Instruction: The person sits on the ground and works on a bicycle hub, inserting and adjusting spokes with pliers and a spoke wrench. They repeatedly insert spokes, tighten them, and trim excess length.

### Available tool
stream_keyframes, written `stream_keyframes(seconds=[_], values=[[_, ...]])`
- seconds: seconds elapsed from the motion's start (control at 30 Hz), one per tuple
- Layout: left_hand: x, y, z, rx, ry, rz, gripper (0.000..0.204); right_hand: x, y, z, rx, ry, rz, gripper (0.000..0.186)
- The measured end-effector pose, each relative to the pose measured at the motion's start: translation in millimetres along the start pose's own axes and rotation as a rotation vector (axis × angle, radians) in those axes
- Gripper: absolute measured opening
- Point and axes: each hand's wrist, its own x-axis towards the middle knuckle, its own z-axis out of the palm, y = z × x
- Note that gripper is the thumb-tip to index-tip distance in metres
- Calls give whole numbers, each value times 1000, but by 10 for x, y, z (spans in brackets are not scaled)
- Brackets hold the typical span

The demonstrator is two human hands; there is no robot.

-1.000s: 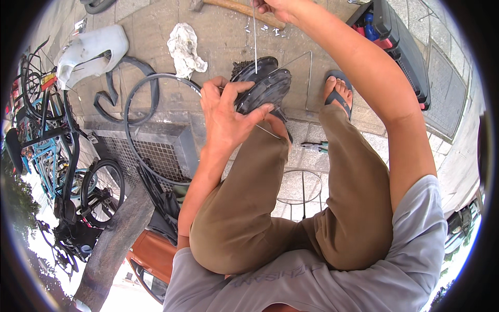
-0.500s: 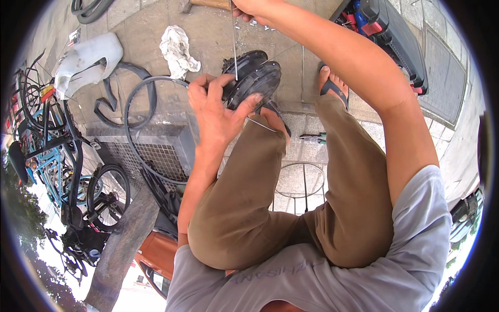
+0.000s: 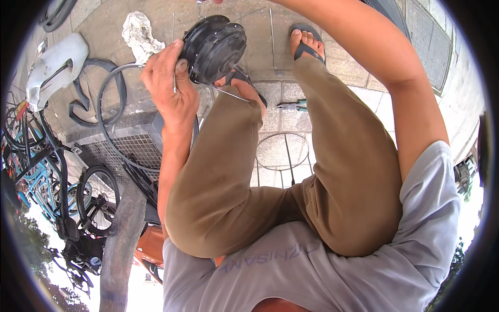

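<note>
My left hand (image 3: pixel 171 86) grips the left edge of a black wheel hub (image 3: pixel 215 52), wide and drum-shaped with two flanges, held above my left shin. Thin metal spokes project from the hub. One spoke (image 3: pixel 234 94) crosses over my left knee, and another (image 3: pixel 273 39) hangs down at the hub's right. Only a sliver of my right hand (image 3: pixel 212 1) shows at the top edge, beyond the hub, with its fingers cut off. Pliers (image 3: pixel 292 105) with dark green handles lie on the paving between my legs.
A crumpled white rag (image 3: pixel 139 36), a cut white plastic jug (image 3: pixel 60 62) and a flat black rubber strip (image 3: pixel 121 93) lie left. Near them, a bare wheel rim (image 3: pixel 100 106) leans by a metal grating (image 3: pixel 138 153). Parked bicycles (image 3: pixel 44 182) stand farther left; a black case (image 3: pixel 390 11) is upper right.
My left hand and the hub have shifted up and left in view, and the hub has tilted. My right hand has moved almost out of the top edge; the whole view has shifted too.
</note>
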Motion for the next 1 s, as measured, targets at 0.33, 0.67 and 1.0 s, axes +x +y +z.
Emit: stream_keyframes(seconds=[0.33,0.67,1.0], values=[[-57,72,-29,30,-47,-15,45,-3166,1568,-19,-647,-217,425,17],[-69,76,-51,31,36,105,42,-5130,1644,24,-92,-177,898,15],[346,387,192,197,-255,-52,49,-5932,1695,-25,348,90,1162,14]])
